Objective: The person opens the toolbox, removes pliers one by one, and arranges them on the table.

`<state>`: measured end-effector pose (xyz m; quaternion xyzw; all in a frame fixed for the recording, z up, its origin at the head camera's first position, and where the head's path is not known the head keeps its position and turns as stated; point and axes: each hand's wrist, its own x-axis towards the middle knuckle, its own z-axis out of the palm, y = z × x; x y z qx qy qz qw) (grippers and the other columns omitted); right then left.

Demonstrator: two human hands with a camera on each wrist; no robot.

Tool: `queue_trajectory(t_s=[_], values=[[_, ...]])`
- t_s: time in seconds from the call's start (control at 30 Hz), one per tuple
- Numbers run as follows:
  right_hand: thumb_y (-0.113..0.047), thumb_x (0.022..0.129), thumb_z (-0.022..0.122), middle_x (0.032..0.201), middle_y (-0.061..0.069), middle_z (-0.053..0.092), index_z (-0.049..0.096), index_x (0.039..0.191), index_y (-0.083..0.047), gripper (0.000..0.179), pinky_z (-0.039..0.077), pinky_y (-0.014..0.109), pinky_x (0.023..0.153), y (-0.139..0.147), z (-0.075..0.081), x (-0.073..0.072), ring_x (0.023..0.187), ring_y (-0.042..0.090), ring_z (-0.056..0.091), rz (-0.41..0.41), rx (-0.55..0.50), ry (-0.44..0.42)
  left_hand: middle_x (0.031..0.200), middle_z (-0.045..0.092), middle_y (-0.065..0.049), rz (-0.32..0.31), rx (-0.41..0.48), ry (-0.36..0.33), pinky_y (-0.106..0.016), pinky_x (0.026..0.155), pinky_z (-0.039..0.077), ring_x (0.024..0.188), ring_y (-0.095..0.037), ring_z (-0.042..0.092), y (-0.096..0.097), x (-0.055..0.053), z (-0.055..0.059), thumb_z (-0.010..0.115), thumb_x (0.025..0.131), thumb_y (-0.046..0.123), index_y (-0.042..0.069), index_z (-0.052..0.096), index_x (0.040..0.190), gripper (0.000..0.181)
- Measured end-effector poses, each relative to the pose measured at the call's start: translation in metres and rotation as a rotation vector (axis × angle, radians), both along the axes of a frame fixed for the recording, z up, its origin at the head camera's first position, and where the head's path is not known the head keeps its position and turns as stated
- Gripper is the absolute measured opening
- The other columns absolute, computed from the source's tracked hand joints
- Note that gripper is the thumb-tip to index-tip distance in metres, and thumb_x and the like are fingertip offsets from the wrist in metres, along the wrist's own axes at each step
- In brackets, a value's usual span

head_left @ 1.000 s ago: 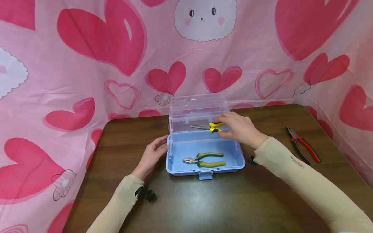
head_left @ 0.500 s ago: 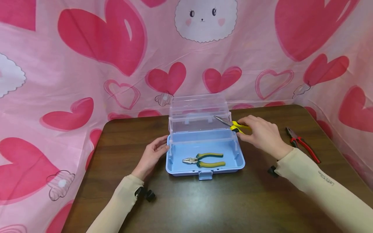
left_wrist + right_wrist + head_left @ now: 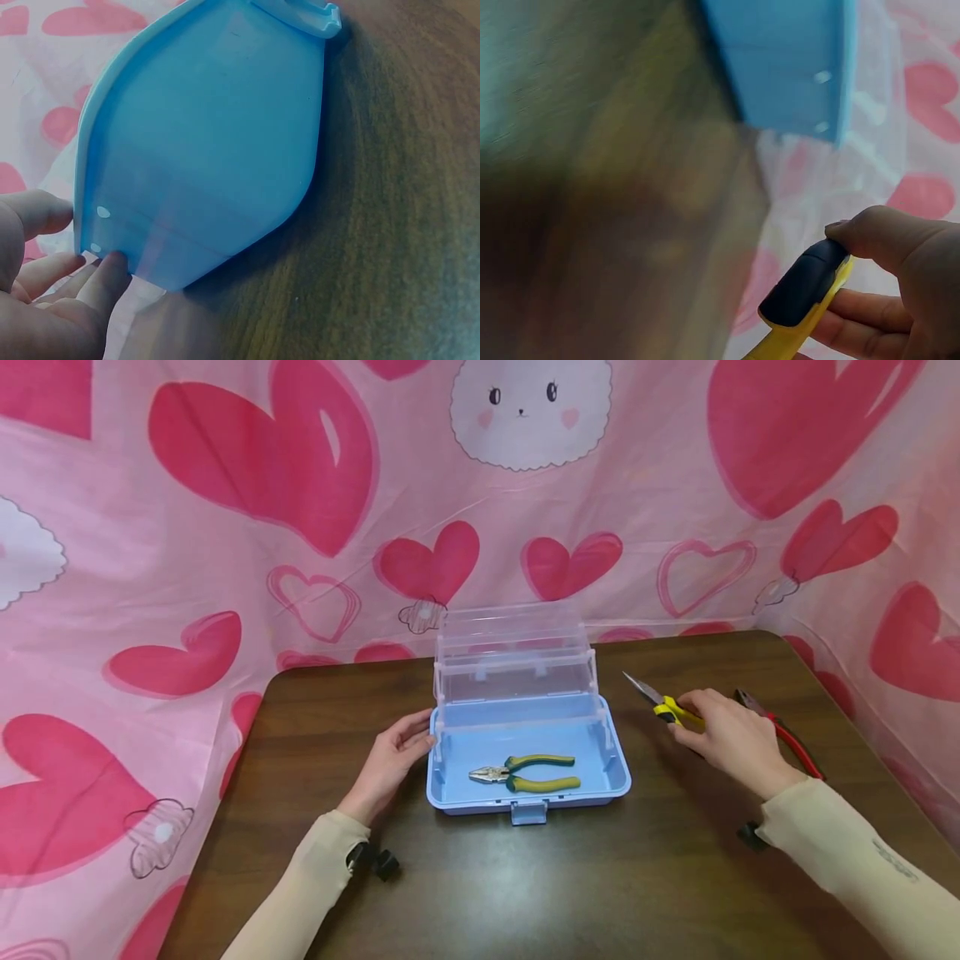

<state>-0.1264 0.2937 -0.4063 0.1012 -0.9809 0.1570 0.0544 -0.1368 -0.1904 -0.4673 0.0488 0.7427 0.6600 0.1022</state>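
A pair of long-nose pliers [image 3: 666, 703] with yellow and black handles is held by my right hand [image 3: 731, 735], above the table to the right of the toolbox. Its slim jaws point up and left. In the right wrist view, thumb and fingers pinch the long-nose pliers' handle [image 3: 802, 289]. My left hand [image 3: 390, 760] rests against the left rear corner of the light blue toolbox [image 3: 465, 804]; its fingertips touch the outer wall and rim in the left wrist view. Inside lie combination pliers [image 3: 525, 772] with green and yellow handles.
The toolbox's clear lid [image 3: 517, 631] stands raised at the back. Red and black pliers [image 3: 791, 747] lie on the wooden table [image 3: 525, 893] at the right, partly hidden by my right hand. A pink heart-patterned cloth [image 3: 337, 510] hangs behind the table.
My right hand has carried the long-nose pliers rightward and lower, from above the toolbox to beside it. My left hand and the toolbox have stayed in place.
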Motion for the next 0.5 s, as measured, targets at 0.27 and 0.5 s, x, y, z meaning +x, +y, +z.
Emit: queue_trajectory(t_s=[0.27, 0.5], values=[[-0.035, 0.094, 0.076, 0.120, 0.031, 0.064, 0.060, 0.127, 0.005, 0.054, 0.049, 0.058, 0.061, 0.030, -0.018, 0.002, 0.090, 0.043, 0.063, -0.131, -0.001, -0.122, 0.153, 0.054, -0.015, -0.004, 0.004, 0.010, -0.035, 0.108, 0.049, 0.139, -0.030, 0.056, -0.001, 0.000, 0.001, 0.068, 0.103, 0.019, 0.009, 0.050, 0.153, 0.054], [-0.039, 0.094, 0.073, 0.108, 0.029, 0.067, 0.060, 0.123, 0.007, 0.056, 0.046, 0.053, 0.054, 0.046, -0.028, 0.001, 0.075, 0.036, 0.060, -0.208, 0.006, -0.171, 0.154, 0.053, -0.016, -0.011, 0.011, 0.008, -0.036, 0.109, 0.049, 0.140, -0.031, 0.055, -0.001, 0.000, 0.000, 0.068, 0.103, 0.018, 0.007, 0.049, 0.153, 0.054]])
